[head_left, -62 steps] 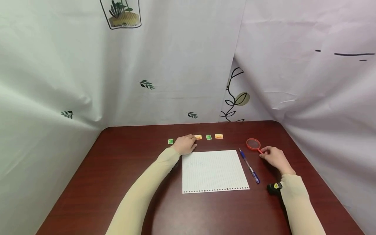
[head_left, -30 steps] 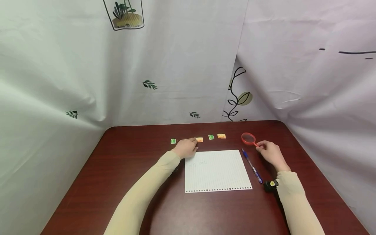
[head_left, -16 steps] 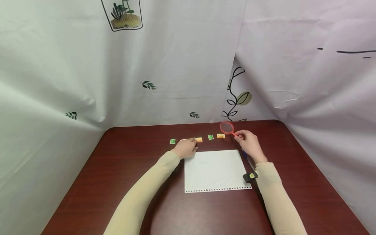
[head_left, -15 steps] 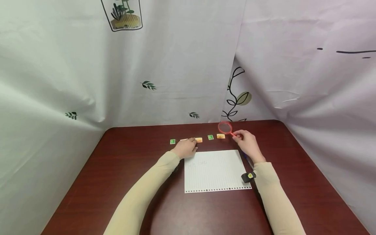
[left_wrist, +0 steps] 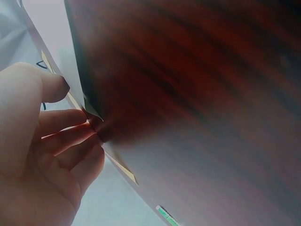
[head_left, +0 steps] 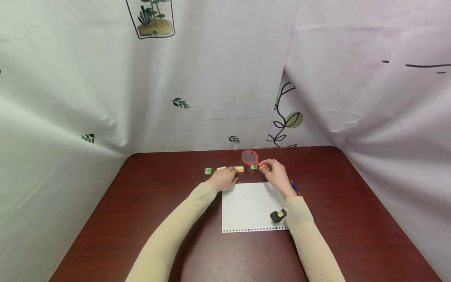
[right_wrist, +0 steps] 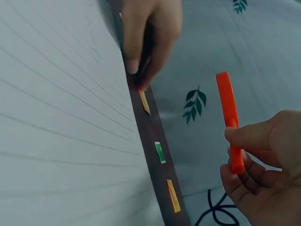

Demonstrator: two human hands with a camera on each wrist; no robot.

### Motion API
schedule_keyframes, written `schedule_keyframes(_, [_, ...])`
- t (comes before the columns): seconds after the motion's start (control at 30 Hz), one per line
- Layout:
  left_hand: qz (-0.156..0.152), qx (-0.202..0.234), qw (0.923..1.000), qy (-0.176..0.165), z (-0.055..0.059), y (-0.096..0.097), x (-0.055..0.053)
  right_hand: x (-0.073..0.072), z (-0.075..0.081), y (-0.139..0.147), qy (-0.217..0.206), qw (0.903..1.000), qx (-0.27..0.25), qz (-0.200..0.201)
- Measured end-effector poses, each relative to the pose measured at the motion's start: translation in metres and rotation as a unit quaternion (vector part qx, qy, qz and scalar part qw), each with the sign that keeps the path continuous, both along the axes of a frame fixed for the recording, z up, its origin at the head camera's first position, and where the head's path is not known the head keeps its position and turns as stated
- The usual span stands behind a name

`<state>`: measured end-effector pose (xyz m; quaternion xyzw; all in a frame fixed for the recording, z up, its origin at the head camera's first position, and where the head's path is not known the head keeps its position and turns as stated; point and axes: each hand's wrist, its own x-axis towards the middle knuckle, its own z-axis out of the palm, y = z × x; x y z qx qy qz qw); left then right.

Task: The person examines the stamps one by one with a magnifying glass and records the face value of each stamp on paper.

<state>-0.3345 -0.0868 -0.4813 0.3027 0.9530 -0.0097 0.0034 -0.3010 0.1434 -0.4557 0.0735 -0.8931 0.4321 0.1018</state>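
My right hand [head_left: 276, 176] pinches the handle of a red magnifying glass [head_left: 249, 157] between thumb and fingers. In the right wrist view the magnifying glass [right_wrist: 227, 101] appears nearly edge-on, raised above the table. My left hand [head_left: 222, 179] rests near the row of stamps, its fingertips touching down at an orange stamp [head_left: 239, 169]. To its left are a green stamp [head_left: 208, 170] and a partly covered yellowish stamp [head_left: 221, 168]. Near the lens is another green stamp [head_left: 253, 167]; an orange stamp [right_wrist: 173, 196] beyond it is mostly hidden by my right hand in the head view.
Lined paper [head_left: 243, 211] with faint writing lies below the stamps, partly under my right forearm. A blue pen [head_left: 294, 187] lies beside it, mostly hidden by that arm. A white printed curtain [head_left: 211, 78] surrounds the dark red table [head_left: 141, 219].
My right hand has lifted the magnifying glass and carried it left, from the table's right side to over the stamps. Early on, my left hand drew an orange stamp slightly nearer, then stayed.
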Motion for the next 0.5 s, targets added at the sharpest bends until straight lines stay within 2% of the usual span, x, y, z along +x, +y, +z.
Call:
schedule_keyframes(0.27, [0.009, -0.004, 0.9999, 0.006, 0.0, 0.002, 0.001, 0.001, -0.011, -0.013, 0.0, 0.9999, 0.011, 0.01])
schedule_keyframes(0.5, [0.007, 0.0, 0.9998, 0.016, 0.0, 0.002, 0.001, 0.001, -0.013, -0.017, -0.001, 0.9996, 0.02, 0.019])
